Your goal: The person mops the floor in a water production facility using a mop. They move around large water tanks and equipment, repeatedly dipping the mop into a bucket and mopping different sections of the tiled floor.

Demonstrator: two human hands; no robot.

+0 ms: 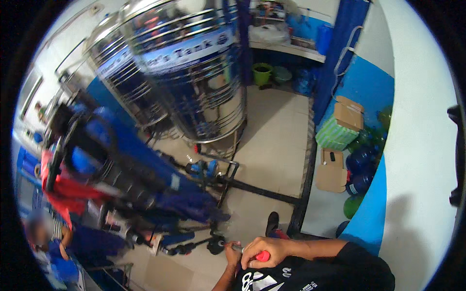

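My right hand is wrapped around the red handle of a screwdriver-like tool, in front of my black shirt. The tool's metal shaft points left, towards my left hand. The fingers of that hand are closed about the far end of the shaft, beside a round black fitting on a run of dark pipework. The tip of the tool is hidden, so I cannot tell whether it touches the fitting. Left of the fitting lie black couplings and a blue cylindrical part.
Tall blue cylinders with black hoses rise at left. Two stainless steel tanks stand behind. A blue valve or pump sits on black floor pipe. Cardboard boxes and blue bottles line the right wall. A person is at lower left.
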